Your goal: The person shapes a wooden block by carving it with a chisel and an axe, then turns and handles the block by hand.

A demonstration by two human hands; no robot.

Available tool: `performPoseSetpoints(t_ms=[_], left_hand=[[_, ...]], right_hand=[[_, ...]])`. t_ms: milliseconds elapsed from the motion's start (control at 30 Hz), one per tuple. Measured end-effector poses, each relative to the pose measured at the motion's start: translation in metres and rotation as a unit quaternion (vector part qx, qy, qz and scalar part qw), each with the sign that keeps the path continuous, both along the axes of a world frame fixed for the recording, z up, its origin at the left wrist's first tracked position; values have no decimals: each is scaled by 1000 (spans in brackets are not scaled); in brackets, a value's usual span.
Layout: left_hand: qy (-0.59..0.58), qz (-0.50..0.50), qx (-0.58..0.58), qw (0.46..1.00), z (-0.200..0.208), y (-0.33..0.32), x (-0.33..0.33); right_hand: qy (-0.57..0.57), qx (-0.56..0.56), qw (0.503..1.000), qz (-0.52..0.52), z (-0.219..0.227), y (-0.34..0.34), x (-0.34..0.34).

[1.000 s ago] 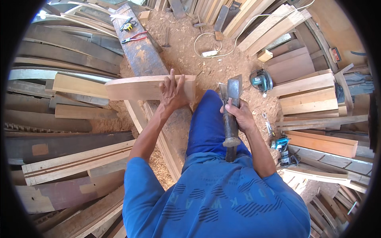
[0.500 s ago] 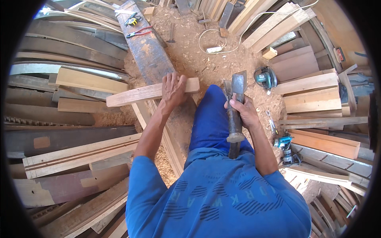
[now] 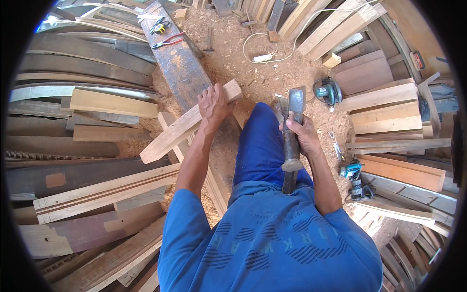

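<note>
Here, one person in a blue shirt is working with two bare hands over a dark workbench plank [image 3: 175, 63], which is serving as the landmark throughout. One pale wooden batten [image 3: 187, 124] is lying tilted across the near end of that plank, its upper end pointing away to the right and its lower end reaching out over the sawdust on the left. The left hand [image 3: 214, 104] is wrapping closed around the batten near its upper end, fingers curling over the top face and the thumb side pressing the near edge. One hatchet [image 3: 292, 131] is standing nearly upright to the right of the plank, head up; the right hand [image 3: 304, 134] is closing in a full fist about its dark handle just below the head, with the handle's end running down toward the shirt.

On the far end of the plank two hand tools are lying: red-handled pliers [image 3: 170, 40] and a yellow-and-black tool [image 3: 158, 27]. Right of the plank, one teal circular saw [image 3: 327, 91] and, nearer, one teal cordless drill [image 3: 354, 176] are resting on the ground. A white cord [image 3: 258, 51] is looping across the shavings beyond.

Stacked boards are crowding both sides; open sawdust floor is remaining only between the plank and the saw.
</note>
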State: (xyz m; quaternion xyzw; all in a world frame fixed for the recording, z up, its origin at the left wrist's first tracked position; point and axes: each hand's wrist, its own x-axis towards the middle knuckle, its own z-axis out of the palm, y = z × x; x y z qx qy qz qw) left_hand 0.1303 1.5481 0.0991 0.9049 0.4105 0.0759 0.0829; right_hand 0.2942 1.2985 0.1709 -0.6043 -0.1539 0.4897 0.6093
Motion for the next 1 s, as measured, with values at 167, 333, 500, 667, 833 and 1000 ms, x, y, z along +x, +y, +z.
performPoseSetpoints(t_ms=[167, 333, 500, 667, 833, 1000], left_hand=[[24, 25, -46, 998, 14, -5, 6], [12, 56, -41, 998, 12, -6, 8], [29, 86, -54, 994, 11, -6, 14], [-17, 37, -49, 998, -2, 6, 1], [22, -71, -48, 996, 21, 11, -13], [59, 122, -175, 975, 29, 7, -14]], right_hand=[[27, -7, 1000, 0, -5, -5, 6], [37, -6, 999, 6, -7, -8, 10], [29, -10, 999, 7, -9, -7, 11], [29, -10, 999, 13, -7, -4, 10], [16, -5, 1000, 10, -7, 0, 11], [12, -22, 1000, 13, -20, 9, 12]])
